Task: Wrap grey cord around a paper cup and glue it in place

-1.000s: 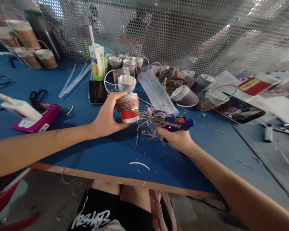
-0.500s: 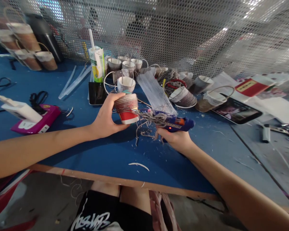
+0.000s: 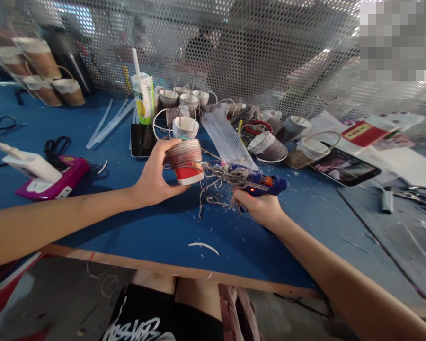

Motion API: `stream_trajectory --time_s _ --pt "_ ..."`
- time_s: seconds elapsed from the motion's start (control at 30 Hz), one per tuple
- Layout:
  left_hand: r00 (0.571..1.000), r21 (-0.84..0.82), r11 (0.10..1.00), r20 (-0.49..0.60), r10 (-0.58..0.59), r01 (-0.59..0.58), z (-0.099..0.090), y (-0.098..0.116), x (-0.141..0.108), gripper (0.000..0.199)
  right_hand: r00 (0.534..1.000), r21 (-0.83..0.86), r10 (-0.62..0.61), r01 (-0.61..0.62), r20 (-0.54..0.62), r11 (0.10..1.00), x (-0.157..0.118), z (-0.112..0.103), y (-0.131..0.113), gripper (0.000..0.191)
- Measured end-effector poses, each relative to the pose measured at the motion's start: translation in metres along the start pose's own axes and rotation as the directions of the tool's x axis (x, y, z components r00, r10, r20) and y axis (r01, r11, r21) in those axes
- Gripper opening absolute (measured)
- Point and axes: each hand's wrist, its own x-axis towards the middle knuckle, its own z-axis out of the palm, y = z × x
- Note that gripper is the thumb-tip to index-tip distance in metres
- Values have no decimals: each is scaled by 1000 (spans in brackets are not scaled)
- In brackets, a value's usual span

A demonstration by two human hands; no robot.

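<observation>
My left hand (image 3: 156,173) is closed around a paper cup (image 3: 189,171), fingers over one end and thumb beneath the other. Brownish twine (image 3: 185,153) is wound round the cup's upper part; the lower part shows red with a white band. In my right hand (image 3: 261,206) is a blue hot glue gun (image 3: 268,183) with a small red light lit. Its nozzle end points left at the cup's side, and whether it touches cannot be made out. Tangled strands of twine (image 3: 230,174) cover the front of the gun and hang towards the table.
Several twine-wrapped cups (image 3: 185,127) stand behind my hands. Clear glue sticks (image 3: 113,121), a drink carton (image 3: 142,97) and a purple power strip (image 3: 55,177) are on the left. To the right lie a phone (image 3: 346,166) and scissors (image 3: 417,195). A perforated metal screen (image 3: 262,52) rises behind.
The view has shifted slightly. My hands, the cup and the glue gun keep nearly the same places, with the gun's nozzle still at the cup's side.
</observation>
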Motion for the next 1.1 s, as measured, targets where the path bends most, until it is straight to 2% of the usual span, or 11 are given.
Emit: stream_trajectory --time_s 0.4,0.7,0.87,1.1 --pt "999 -81 997 -43 -7 3 2 -1 -2 82 998 18 -7 8 -56 1000 2 -3 8 19" --pt "998 -84 997 -59 -4 -1 2 -2 -3 86 997 34 29 -26 -67 999 3 -2 8 20" --pt "998 -74 997 -59 5 -10 2 -2 -3 84 997 21 5 -3 -71 1000 3 -3 9 19" --pt "996 -154 988 -85 10 -23 4 -3 -4 85 996 1 13 -13 -87 1000 3 -3 11 18"
